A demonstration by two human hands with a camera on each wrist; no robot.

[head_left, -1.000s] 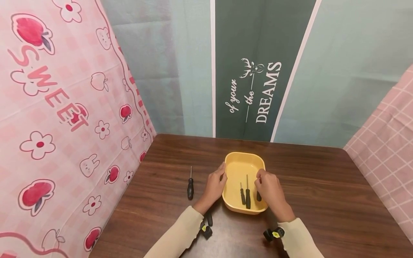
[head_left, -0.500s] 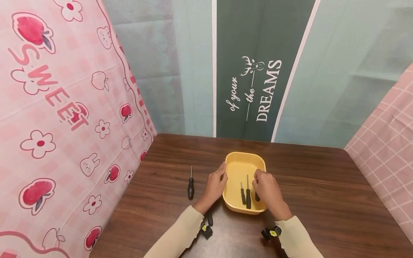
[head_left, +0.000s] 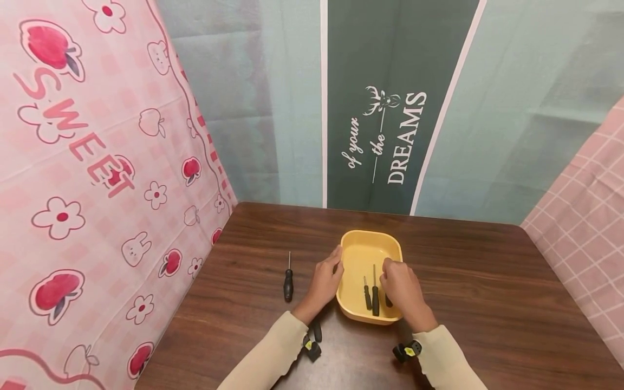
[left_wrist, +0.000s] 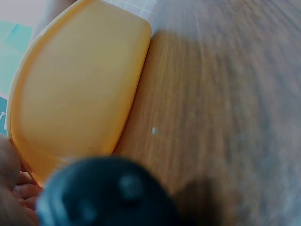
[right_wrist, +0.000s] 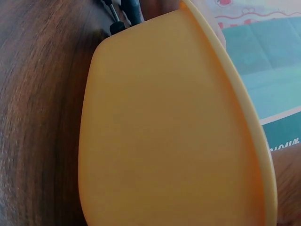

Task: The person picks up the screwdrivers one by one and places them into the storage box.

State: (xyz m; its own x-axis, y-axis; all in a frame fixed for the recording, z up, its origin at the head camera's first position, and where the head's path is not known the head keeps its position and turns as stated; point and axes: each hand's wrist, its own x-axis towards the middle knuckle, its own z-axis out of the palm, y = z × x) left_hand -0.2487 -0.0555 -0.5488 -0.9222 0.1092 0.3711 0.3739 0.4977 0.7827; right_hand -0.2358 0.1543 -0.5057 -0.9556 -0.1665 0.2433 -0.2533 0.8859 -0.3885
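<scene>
A yellow tray (head_left: 363, 319) stands on the table. My left hand (head_left: 325, 277) rests against its left side, with fingers and thumb at the rim. Inside lie two black-handled screwdrivers, a shorter one (head_left: 368, 299) and a longer one (head_left: 375, 300), blades pointing away from me. My right hand (head_left: 401, 284) reaches over the right wall with curled fingers and holds another screwdriver; only its black handle (head_left: 388, 301) shows, the rest being hidden by the hand. The wrist views show mostly the tray's outer walls.
Left of the tray a black screwdriver (head_left: 288, 284) lies on the brown wooden table (head_left: 487, 303). A black handle (head_left: 317, 330) shows partly beside my left wrist. Patterned cloths hang behind and at both sides.
My right hand has shifted a little to the left inside the tray, and the handle it holds has moved with it. The left hand and tray have stayed put.
</scene>
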